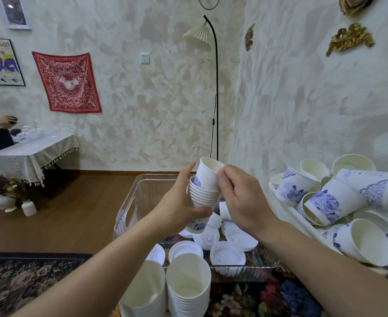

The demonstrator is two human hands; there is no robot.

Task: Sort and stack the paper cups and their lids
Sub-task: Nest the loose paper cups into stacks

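My left hand clamps the nested cup stack steady; right hand pinches one cup, seating it in.

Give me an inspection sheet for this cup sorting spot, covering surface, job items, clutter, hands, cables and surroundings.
Surface: patterned floral rug over a wooden floor.
Job's things: nested cup stack held up, one cup partly seated in its top; two cup stacks on the rug; loose lids in a clear plastic bin; unsorted blue-flowered cups heaped in a white tray.
Clutter: small white vases on the floor.
Hands: left hand grips the stack; right hand pinches the top cup.
Cables: lamp cord hanging along the pole.
Surroundings: floor lamp, red wall cloth, another person's hand at a covered table.
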